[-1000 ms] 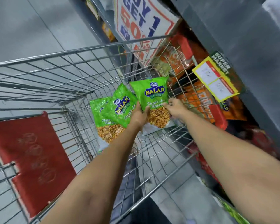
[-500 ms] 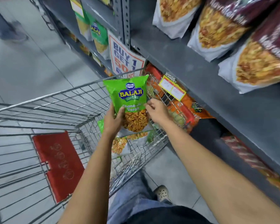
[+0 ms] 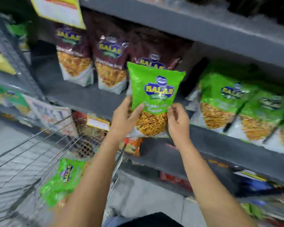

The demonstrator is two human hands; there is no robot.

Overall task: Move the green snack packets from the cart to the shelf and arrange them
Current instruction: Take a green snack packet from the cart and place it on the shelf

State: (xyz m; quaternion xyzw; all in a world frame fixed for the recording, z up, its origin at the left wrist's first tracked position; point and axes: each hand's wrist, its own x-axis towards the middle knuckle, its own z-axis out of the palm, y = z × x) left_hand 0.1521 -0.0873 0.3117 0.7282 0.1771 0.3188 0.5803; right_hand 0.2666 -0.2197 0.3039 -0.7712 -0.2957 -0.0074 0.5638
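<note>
I hold one green snack packet (image 3: 155,90) upright in front of the grey shelf (image 3: 95,99). My left hand (image 3: 124,118) grips its lower left edge and my right hand (image 3: 179,122) pinches its lower right edge. Green packets of the same kind (image 3: 223,102) stand in a row on the shelf to the right. More green packets (image 3: 64,179) lie in the wire cart (image 3: 31,154) at the lower left, blurred.
Maroon snack packets (image 3: 110,63) stand on the same shelf, behind and left of the held packet. A yellow-and-white sign (image 3: 59,10) hangs above them. Lower shelves (image 3: 219,154) carry orange and red packets. The tiled floor (image 3: 146,197) shows between cart and shelving.
Both hands lifted the green packet out of the cart and up to shelf height. The view swung up from the cart to the shelf.
</note>
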